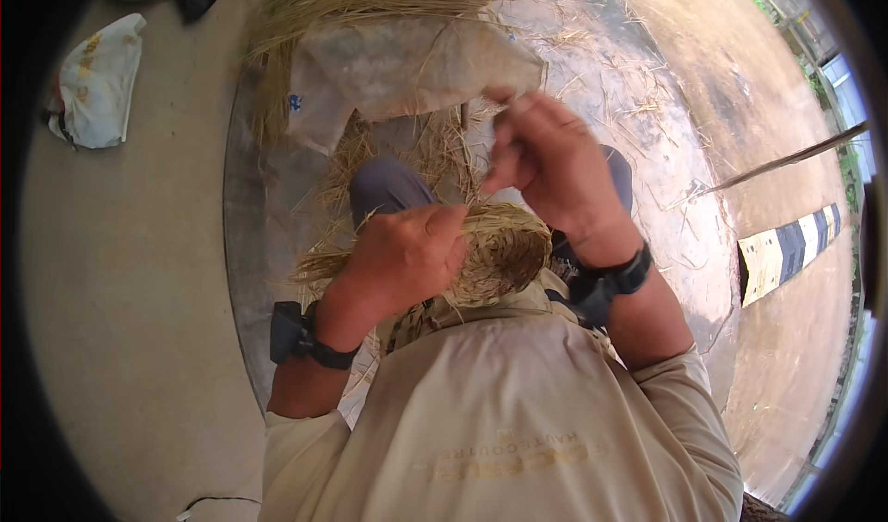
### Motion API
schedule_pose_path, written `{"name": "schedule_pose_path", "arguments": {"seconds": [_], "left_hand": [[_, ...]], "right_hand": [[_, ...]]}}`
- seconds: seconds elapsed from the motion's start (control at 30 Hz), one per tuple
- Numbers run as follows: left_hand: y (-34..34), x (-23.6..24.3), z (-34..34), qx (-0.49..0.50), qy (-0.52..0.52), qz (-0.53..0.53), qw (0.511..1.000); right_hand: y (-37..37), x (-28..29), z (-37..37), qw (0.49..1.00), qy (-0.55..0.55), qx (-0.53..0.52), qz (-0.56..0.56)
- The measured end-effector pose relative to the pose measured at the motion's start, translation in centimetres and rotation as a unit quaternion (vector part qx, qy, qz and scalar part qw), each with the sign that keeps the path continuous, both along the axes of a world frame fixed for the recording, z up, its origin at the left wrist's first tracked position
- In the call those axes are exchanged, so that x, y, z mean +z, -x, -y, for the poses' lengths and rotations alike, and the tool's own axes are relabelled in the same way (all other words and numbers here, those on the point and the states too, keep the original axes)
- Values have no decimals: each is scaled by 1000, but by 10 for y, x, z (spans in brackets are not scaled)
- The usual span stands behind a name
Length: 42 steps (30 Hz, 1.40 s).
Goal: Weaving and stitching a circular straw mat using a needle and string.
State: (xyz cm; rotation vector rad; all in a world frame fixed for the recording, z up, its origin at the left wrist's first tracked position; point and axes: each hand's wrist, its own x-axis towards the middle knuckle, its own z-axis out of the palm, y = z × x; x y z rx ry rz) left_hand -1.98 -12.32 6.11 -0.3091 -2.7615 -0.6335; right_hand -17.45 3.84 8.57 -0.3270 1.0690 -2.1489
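Observation:
A woven straw basket [504, 254], round and hollow, rests in my lap with its opening tilted up. My left hand [402, 254] is closed on the left side of its rim, where loose straw ends [322, 265] stick out past the hand. Above the basket's right side, my right hand [555, 166] is raised and apart from it. Its fingers are curled and a little blurred, and whether a strand lies between them I cannot make out. Beyond the hands lies a whitish plastic sack [416, 64].
A bundle of long straw [388, 0] lies at the far side, with loose stalks over a pale ground sheet [610, 69]. On the floor at far left is a white bag [104, 83]. To the right are a thin pole [786, 163] and a striped black-and-white block [791, 252].

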Motion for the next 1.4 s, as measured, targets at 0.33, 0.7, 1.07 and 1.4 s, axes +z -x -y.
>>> {"name": "schedule_pose_path", "arguments": {"seconds": [0.33, 0.7, 1.07, 1.4], "left_hand": [[-7, 21, 21, 4, -24, 45, 999], [-13, 8, 18, -1, -30, 114, 993], [-38, -16, 28, 73, -119, 172, 975], [-17, -14, 11, 31, -122, 99, 987]], "right_hand": [[62, 3, -86, 888, -152, 85, -426], [64, -51, -94, 744, -366, 118, -547], [26, -55, -121, 764, -352, 154, -518], [47, -40, -61, 988, -108, 61, 96]]}}
